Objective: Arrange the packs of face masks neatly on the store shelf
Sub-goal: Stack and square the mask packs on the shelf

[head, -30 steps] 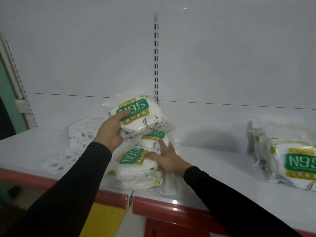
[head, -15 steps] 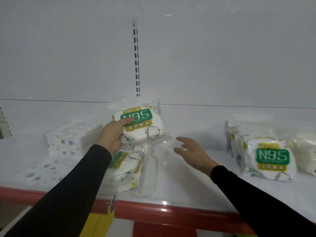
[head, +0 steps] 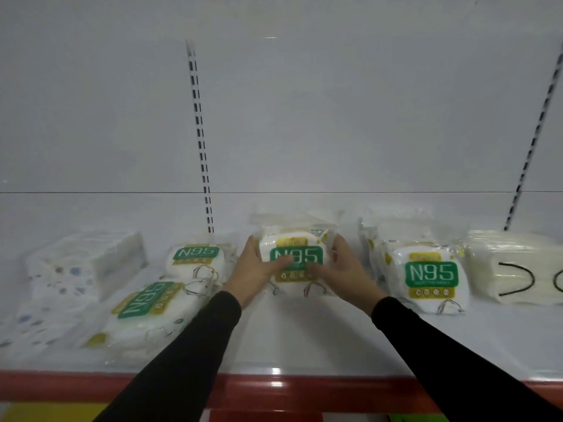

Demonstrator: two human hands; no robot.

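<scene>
White store shelf [head: 304, 339], red front edge. Centre N95 mask pack [head: 294, 255] stands upright near the back panel, gripped between left hand [head: 259, 271] and right hand [head: 344, 269], fingers curled around its sides. Step: seating it. Next: square it with the right-hand N95 pack [head: 431, 277], then release.

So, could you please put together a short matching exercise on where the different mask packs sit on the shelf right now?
Things:
1. N95 pack between both hands
2. Tilted N95 pack
3. Pack with black ear loops
4. Blue-dotted packs

Places or states:
A. far right of the shelf
B. far left of the shelf
C. centre, upright with its label facing forward
D. left of centre near the front edge, label turned sideways

Pairs: 1-C, 2-D, 3-A, 4-B
</scene>
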